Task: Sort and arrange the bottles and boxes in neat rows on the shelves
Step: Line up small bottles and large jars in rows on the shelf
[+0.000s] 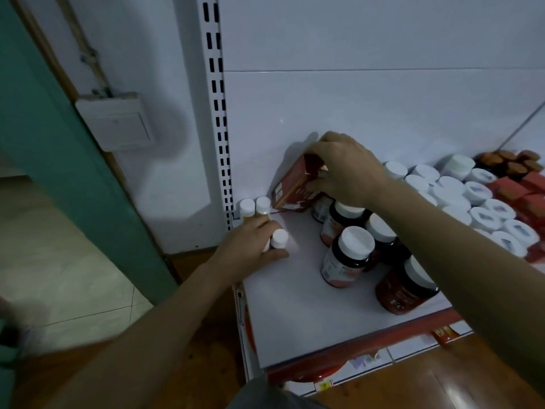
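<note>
Shelf [295, 305], white, red front edge, seen from above. L. hand [250, 246]: fingers curled round a small white-capped bottle [278, 239] at the shelf's left edge, w/ a second cap partly hidden under the fingers. Just behind, in the rear left corner: two small white-capped bottles [255, 205] upright, side by side, against the slotted upright [218, 113]. R. hand [345, 169]: grips the top end of a red box [295, 187], which is tilted, lower end down near the back panel; contact w/ the shelf not clear. Under and right of the r. forearm: dark bottles [351, 252], white caps, reddish labels, loosely grouped, several leaning. Further right: white-lidded jars [472, 196], packed close. Far right: red cartons [528, 187]; behind them brown-capped items [516, 162], type unclear. Left of the unit: white wall box [118, 119], green door frame [59, 143].
</note>
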